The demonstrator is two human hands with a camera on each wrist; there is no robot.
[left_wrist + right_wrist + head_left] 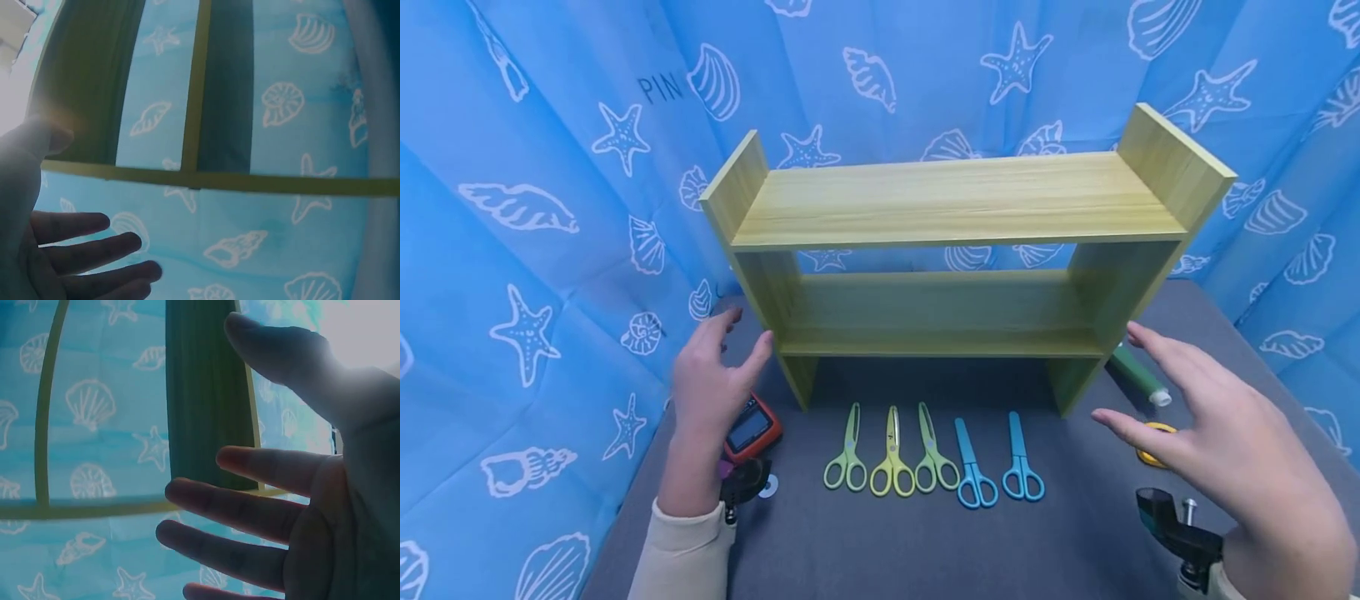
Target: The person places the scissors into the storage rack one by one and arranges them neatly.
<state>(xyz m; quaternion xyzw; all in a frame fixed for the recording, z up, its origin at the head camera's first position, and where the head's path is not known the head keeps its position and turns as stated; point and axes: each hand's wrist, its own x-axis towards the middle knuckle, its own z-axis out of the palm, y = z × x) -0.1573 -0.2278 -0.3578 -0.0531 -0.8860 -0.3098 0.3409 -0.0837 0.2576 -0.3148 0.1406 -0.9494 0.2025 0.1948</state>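
A two-tier wooden shelf (955,204) with raised side panels stands upright at the back of the grey table. My left hand (715,379) is beside its left panel, fingers spread and thumb reaching toward the edge. On the opposite side, my right hand (1232,425) has its fingers extended near the right panel. Neither hand grips anything; whether a fingertip touches the wood I cannot tell. Both wrist views show loosely extended fingers in front of the shelf. Before it lie green scissors (852,433), yellow scissors (892,433) and blue scissors (1017,437), several in a row.
By my left wrist lies an orange-red device (770,435) with a screen, near a small white disc (768,486). On the right are a green tube (1135,375), a partly hidden yellow item (1146,458) and a bolt (1189,510). A blue shell-print curtain (550,292) surrounds the table.
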